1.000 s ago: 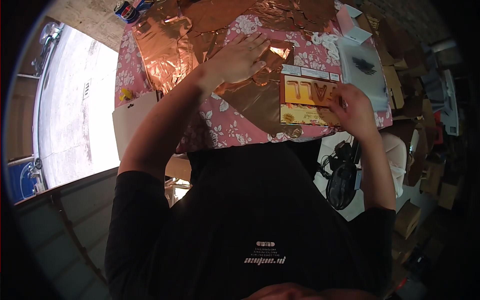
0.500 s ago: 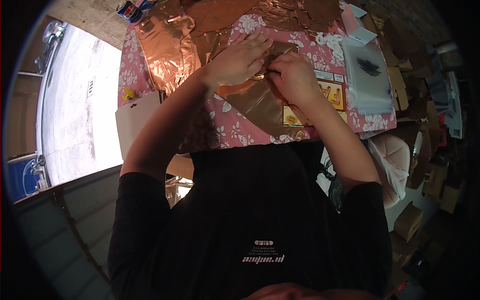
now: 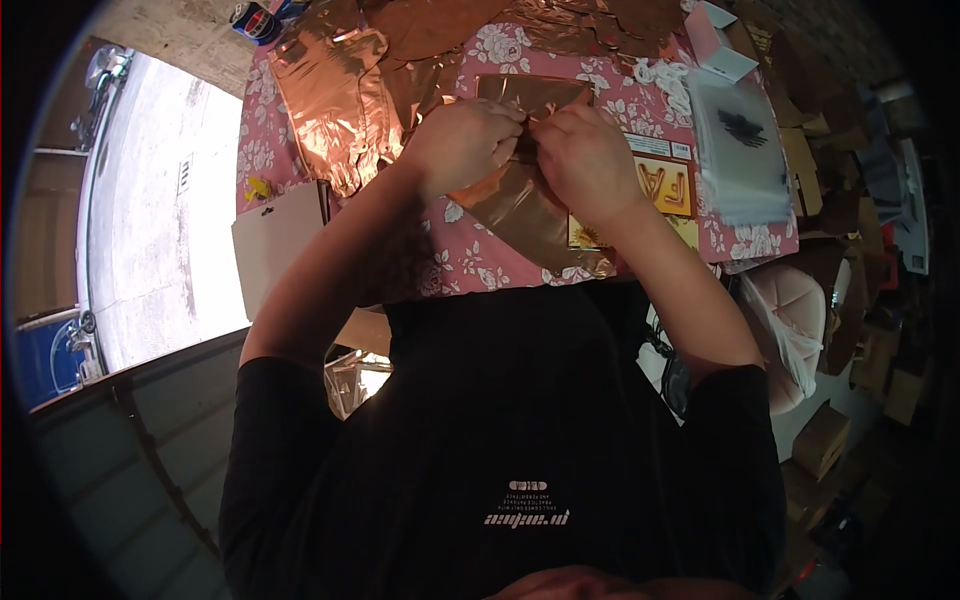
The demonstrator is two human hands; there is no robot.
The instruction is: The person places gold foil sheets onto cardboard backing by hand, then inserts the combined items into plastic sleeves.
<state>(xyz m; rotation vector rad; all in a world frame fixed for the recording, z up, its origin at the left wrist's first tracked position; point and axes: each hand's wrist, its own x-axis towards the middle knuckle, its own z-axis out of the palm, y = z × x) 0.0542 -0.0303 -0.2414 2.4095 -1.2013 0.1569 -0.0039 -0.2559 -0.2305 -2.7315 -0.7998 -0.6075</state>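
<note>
A flat gold foil balloon [image 3: 530, 205] lies in front of me, its lower end near the table's front edge. My left hand [image 3: 464, 142] is on the upper left part of the foil, fingers bent and closed on it. Close beside it, my right hand [image 3: 582, 160] has its fingers pinched together on the same foil. The fingertips nearly meet, and the exact spot they grip is partly hidden. Under and beside my right wrist lie a printed card with gold letters [image 3: 664, 187] and a yellow card [image 3: 586, 233].
More copper-coloured foil sheets [image 3: 330, 100] cover the table's back left. A stack of clear plastic bags [image 3: 738, 165] lies at the right, beside a white folded card [image 3: 718, 45] and a bunched white string [image 3: 665, 85]. A drink can [image 3: 256, 23] stands at the far left corner.
My left hand has drawn back from lying flat with fingers stretched and now has them curled on the foil. My right hand has shifted slightly, staying pinched on it.
</note>
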